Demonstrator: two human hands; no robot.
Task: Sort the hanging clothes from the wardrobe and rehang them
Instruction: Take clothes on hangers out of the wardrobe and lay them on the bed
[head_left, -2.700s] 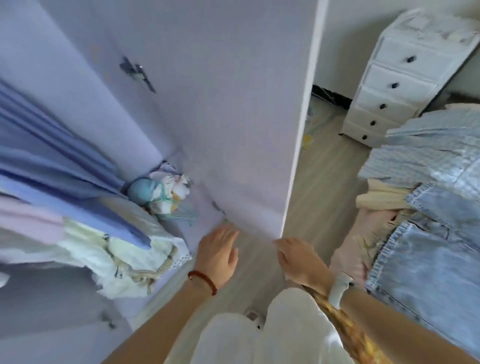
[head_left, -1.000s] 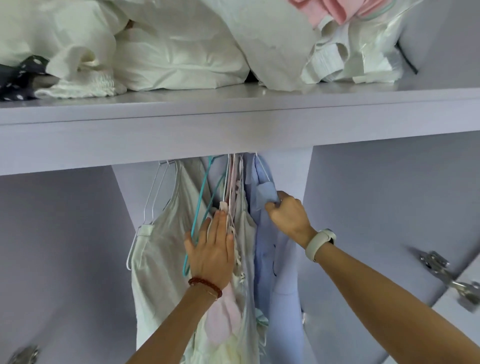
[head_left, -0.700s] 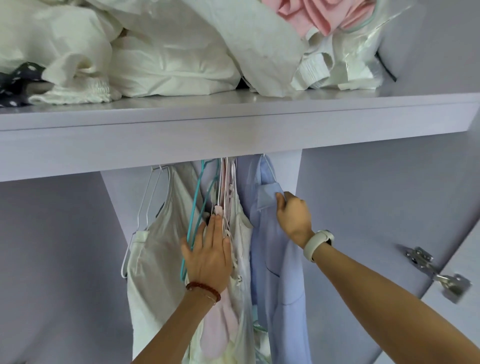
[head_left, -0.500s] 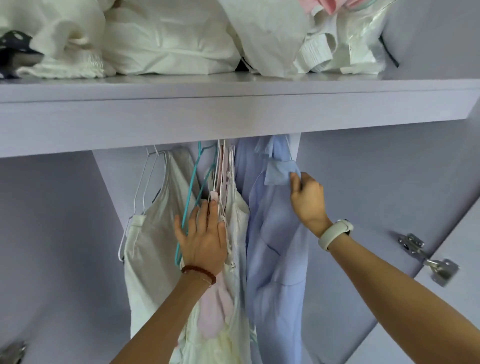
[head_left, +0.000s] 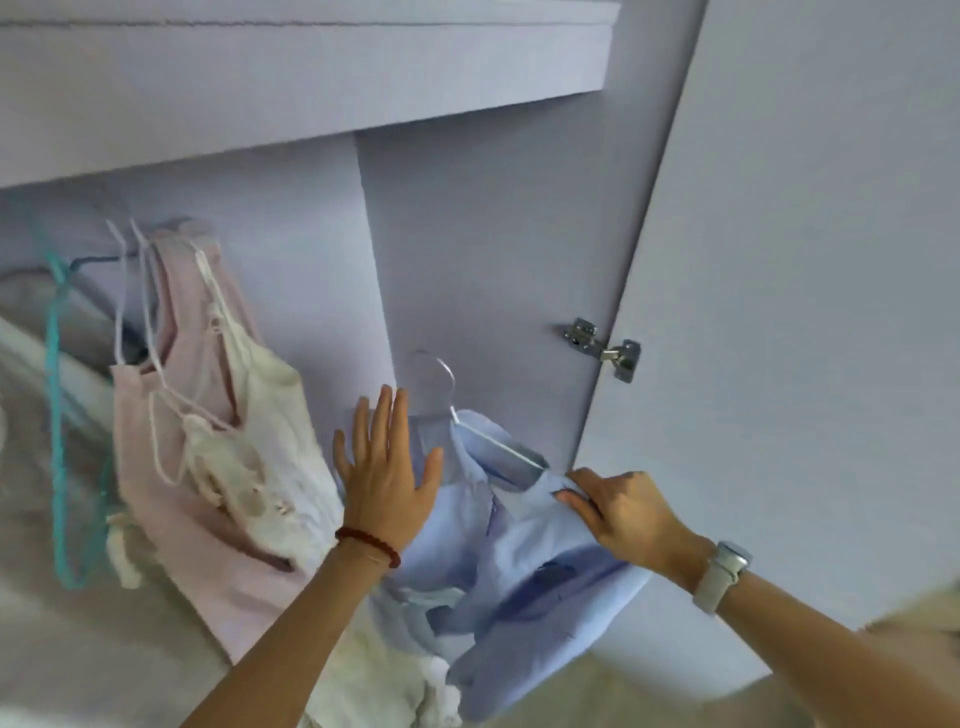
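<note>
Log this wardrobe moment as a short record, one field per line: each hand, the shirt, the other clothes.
left hand: open, fingers spread, flat beside the blue shirt
right hand: pinching the shirt's collar and shoulder
blue shirt: on a white hanger, hook free of any rail
pink top and cream camisole: hanging at left
door hinge: right of the shirt

Both forearms were bare, no sleeves in sight. The left wrist wore a thin dark-red beaded bracelet (head_left: 368, 539); the right wrist carried a pale grey smartwatch with a rounded face and matching strap (head_left: 723, 574).
</note>
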